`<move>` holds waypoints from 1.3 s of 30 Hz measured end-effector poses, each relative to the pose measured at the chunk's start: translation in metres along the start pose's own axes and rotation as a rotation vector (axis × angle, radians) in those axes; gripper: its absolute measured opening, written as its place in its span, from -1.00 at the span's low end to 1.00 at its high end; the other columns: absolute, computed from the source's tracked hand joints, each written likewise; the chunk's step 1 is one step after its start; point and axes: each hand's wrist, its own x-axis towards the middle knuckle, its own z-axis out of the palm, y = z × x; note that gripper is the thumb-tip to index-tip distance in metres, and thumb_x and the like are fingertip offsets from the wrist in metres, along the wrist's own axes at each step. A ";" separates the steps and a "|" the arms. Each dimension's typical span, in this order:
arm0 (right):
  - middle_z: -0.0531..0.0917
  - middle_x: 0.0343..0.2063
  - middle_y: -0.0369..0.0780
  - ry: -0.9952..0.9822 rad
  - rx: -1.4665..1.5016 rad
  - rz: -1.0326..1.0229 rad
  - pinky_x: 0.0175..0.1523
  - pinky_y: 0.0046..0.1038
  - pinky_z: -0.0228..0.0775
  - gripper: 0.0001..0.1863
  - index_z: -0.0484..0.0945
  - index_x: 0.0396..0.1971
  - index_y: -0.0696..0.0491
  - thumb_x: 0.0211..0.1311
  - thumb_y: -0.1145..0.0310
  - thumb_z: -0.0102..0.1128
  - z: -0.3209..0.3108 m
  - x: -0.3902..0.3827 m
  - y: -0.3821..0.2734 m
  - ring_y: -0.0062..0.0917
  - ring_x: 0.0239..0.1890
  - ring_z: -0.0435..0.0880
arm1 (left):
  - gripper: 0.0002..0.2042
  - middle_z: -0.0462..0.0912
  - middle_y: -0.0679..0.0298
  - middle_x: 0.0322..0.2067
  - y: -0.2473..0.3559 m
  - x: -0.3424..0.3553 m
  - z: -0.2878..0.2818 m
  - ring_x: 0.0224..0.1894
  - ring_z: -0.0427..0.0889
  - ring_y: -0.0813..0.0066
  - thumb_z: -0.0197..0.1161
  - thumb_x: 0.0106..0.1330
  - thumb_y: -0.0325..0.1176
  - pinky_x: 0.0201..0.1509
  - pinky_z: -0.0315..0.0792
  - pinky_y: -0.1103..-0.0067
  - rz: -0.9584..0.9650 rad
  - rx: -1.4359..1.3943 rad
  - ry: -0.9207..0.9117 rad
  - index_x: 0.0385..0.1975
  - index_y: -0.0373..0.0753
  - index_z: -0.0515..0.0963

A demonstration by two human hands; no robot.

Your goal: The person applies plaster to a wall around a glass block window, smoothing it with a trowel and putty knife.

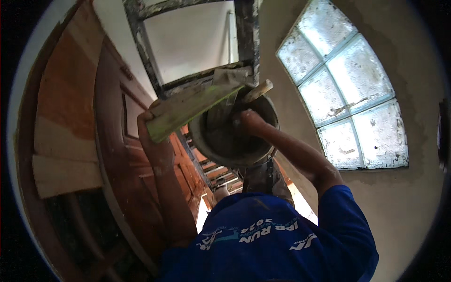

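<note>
My left hand (151,138) grips a long flat plastering float (188,110), its face smeared with grey mortar and its edge bright green. The float is tilted, and its far end reaches over the rim of a round mortar-stained bucket (205,151). Inside the bucket is my right hand (251,122), its fingers curled closed; what they hold, if anything, is hidden. Beside it a tool with a pale wooden handle (258,91) leans out over the bucket's far rim. Its lower part is out of sight.
A stained ladder-like frame (246,35) stands beyond the bucket. On the right, a glass-block window (345,89) is set in a plastered wall (376,192). At left are a reddish-brown panelled door (115,155) and wooden boards (68,103).
</note>
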 end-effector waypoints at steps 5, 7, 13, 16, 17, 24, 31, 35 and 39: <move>0.65 -0.23 0.04 -0.209 0.003 -0.145 -0.05 -0.15 0.49 -0.60 0.60 -0.21 0.17 -0.04 0.24 0.34 -0.012 -0.014 -0.007 -0.06 -0.13 0.63 | -0.85 0.42 0.06 0.20 -0.001 -0.001 0.002 0.23 0.44 0.28 0.20 0.38 -0.46 0.34 0.40 0.36 -0.071 -0.086 -0.012 -0.14 -0.17 0.40; 0.65 -0.22 0.04 -0.325 0.073 -0.067 -0.04 -0.15 0.50 -0.52 0.58 -0.21 0.23 -0.06 0.18 0.39 -0.023 -0.014 -0.008 -0.04 -0.12 0.63 | -0.85 0.42 0.09 0.20 -0.002 -0.002 0.003 0.23 0.44 0.29 0.20 0.38 -0.46 0.34 0.39 0.35 -0.078 -0.069 -0.015 -0.13 -0.16 0.40; 0.68 -0.21 0.06 -0.360 0.249 0.051 0.03 -0.26 0.54 -0.39 0.62 -0.26 0.26 -0.17 0.04 0.53 -0.046 -0.025 -0.027 -0.14 -0.08 0.68 | -0.88 0.43 0.10 0.13 0.000 -0.006 0.018 0.17 0.47 0.27 0.15 0.38 -0.43 0.26 0.50 0.37 -0.092 -0.042 0.018 -0.19 -0.15 0.35; 0.70 -0.23 0.04 -0.434 0.693 0.160 0.00 -0.28 0.57 -0.44 0.59 -0.20 0.26 -0.10 0.14 0.54 -0.043 -0.022 -0.020 -0.22 -0.08 0.70 | -0.89 0.43 0.11 0.13 0.000 -0.006 0.016 0.17 0.47 0.28 0.14 0.38 -0.45 0.26 0.50 0.37 -0.095 -0.020 0.006 -0.19 -0.15 0.35; 0.71 -0.23 0.03 -0.484 1.060 0.160 -0.01 -0.28 0.59 -0.47 0.58 -0.15 0.26 -0.04 0.22 0.54 -0.040 -0.022 -0.014 -0.25 -0.09 0.71 | -0.88 0.44 0.11 0.13 0.001 -0.006 0.016 0.18 0.47 0.28 0.14 0.38 -0.46 0.26 0.50 0.37 -0.136 -0.069 0.015 -0.19 -0.15 0.35; 0.72 -0.22 -0.07 -0.452 1.433 0.382 -0.11 -0.28 0.68 -0.67 0.57 -0.08 0.22 0.20 0.41 0.37 -0.106 -0.039 -0.025 -0.32 -0.18 0.75 | -0.83 0.42 0.08 0.18 0.011 -0.012 0.010 0.19 0.47 0.28 0.16 0.38 -0.42 0.27 0.48 0.39 -0.069 0.135 0.006 -0.11 -0.15 0.36; 0.68 -0.12 -0.03 -0.102 1.761 0.380 -0.04 -0.27 0.65 -0.61 0.50 0.01 0.23 0.30 0.31 0.27 -0.111 -0.072 -0.002 -0.26 -0.12 0.73 | -0.54 0.43 0.06 0.19 -0.001 -0.004 -0.025 0.20 0.48 0.28 0.21 0.39 -0.26 0.27 0.47 0.40 -0.054 -0.078 0.013 0.23 -0.18 0.29; 0.67 -0.11 0.00 0.045 1.813 0.315 -0.08 -0.29 0.64 -0.66 0.51 -0.02 0.24 0.37 0.30 0.17 -0.122 -0.090 0.005 -0.24 -0.09 0.71 | -0.44 0.40 0.02 0.24 0.002 0.002 -0.019 0.23 0.45 0.21 0.16 0.41 -0.17 0.33 0.41 0.32 -0.216 -0.630 -0.090 0.35 -0.19 0.19; 0.64 -0.10 0.05 0.151 1.959 0.359 -0.05 -0.26 0.66 -0.63 0.44 0.03 0.31 0.38 0.35 0.13 -0.124 -0.101 -0.002 -0.18 -0.10 0.72 | -0.42 0.37 0.00 0.27 -0.009 -0.019 0.003 0.25 0.42 0.13 0.15 0.42 -0.13 0.34 0.38 0.19 -0.251 -0.846 0.000 0.36 -0.21 0.19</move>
